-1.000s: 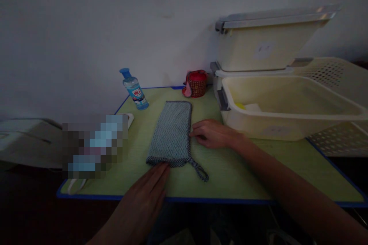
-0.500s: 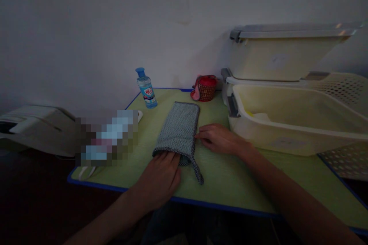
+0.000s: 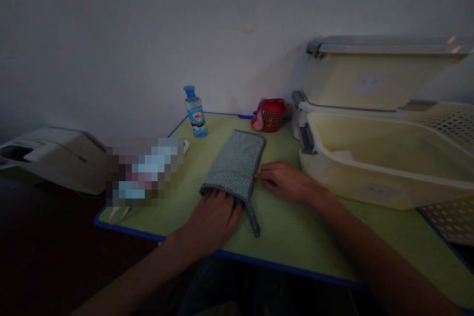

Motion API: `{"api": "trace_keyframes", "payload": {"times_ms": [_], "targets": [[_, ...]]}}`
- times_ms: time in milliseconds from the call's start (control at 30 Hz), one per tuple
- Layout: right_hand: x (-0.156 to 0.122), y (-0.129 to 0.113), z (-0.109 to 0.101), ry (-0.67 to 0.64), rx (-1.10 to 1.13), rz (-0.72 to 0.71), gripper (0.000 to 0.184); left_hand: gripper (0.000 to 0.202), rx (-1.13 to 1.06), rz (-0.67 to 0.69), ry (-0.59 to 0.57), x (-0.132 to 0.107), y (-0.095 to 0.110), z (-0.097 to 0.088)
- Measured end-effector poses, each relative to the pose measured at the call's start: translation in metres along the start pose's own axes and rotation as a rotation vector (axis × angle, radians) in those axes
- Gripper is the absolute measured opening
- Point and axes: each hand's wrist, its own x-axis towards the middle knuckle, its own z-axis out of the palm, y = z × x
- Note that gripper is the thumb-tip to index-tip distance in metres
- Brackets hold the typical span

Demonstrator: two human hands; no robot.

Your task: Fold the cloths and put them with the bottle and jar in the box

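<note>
A grey-green checked cleaning mitt (image 3: pixel 237 160) with a dark trimmed edge and a hanging loop lies flat on the table, its opening towards me. My left hand (image 3: pixel 215 219) has its stretched fingers inside the opening, palm down; the fingertips are hidden by the fabric. From the other side, my right hand (image 3: pixel 283 180) pinches the mitt's right edge, thumb and fingertips close together. The loop trails down beside my left thumb.
The table (image 3: pixel 296 247) has a blue rim. A blue liquid bottle (image 3: pixel 198 118) and a red woven container (image 3: pixel 272 116) stand at the back. Cream plastic bins (image 3: pixel 355 185) are stacked at the right. Left lies a blurred-out item (image 3: pixel 148 170), with a white plastic case (image 3: pixel 55 158) beyond.
The camera view has turned slightly left, shifting everything rightwards. My left hand is a little deeper in the mitt's opening, and the loop has swung slightly left. My right hand stays at the edge.
</note>
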Motion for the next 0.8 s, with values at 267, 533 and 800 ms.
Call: {"api": "trace_keyframes", "payload": {"times_ms": [267, 533, 800], "targets": [[-0.001, 0.002, 0.003, 0.012, 0.028, -0.005, 0.026, 0.042, -0.079, -0.029, -0.119, -0.003, 0.004, -0.004], [0.000, 0.000, 0.002, 0.013, 0.047, 0.001, 0.026, 0.039, -0.058, -0.005, -0.065, 0.004, -0.006, 0.003], [0.000, 0.001, 0.003, 0.011, 0.054, 0.009, 0.026, 0.037, -0.139, -0.069, -0.037, 0.017, -0.008, 0.000]]}}
